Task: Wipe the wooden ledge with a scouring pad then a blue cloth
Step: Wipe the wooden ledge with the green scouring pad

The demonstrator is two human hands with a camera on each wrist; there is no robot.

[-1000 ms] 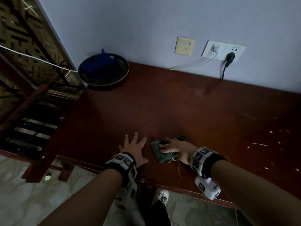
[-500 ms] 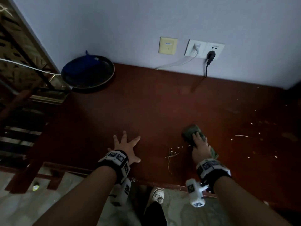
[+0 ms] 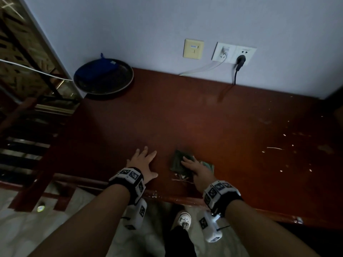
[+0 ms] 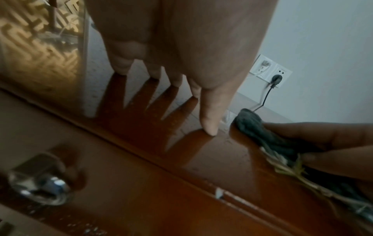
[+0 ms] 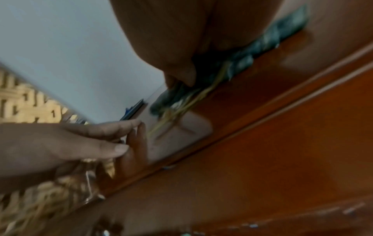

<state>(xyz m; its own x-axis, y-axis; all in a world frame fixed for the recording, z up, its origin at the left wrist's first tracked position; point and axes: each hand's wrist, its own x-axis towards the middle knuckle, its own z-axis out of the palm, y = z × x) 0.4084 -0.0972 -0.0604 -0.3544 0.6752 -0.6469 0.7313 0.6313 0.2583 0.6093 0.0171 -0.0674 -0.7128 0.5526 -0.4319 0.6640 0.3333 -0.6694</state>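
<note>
The dark red wooden ledge (image 3: 185, 117) runs along the wall. My right hand (image 3: 194, 168) presses flat on a green scouring pad (image 3: 177, 162) near the ledge's front edge, fingers straight over it. The left wrist view shows the pad (image 4: 254, 127) under those fingers (image 4: 322, 135); in the blurred right wrist view the pad (image 5: 262, 41) lies beneath the palm. My left hand (image 3: 143, 160) rests flat and spread on the wood just left of the pad, holding nothing. The blue cloth (image 3: 96, 71) lies in a dark round tray (image 3: 128, 78) at the back left.
Thin straw-like bits (image 3: 181, 179) lie at the pad's near side. Pale specks and a sliver (image 3: 274, 148) dot the ledge's right part. Wall sockets (image 3: 233, 53) hold a white plug and a black plug (image 3: 241, 59) with cables hanging down. A stair railing drops off on the left.
The right hand swept the pad out to the right, then back left close to the left hand. The left hand stayed flat in place.
</note>
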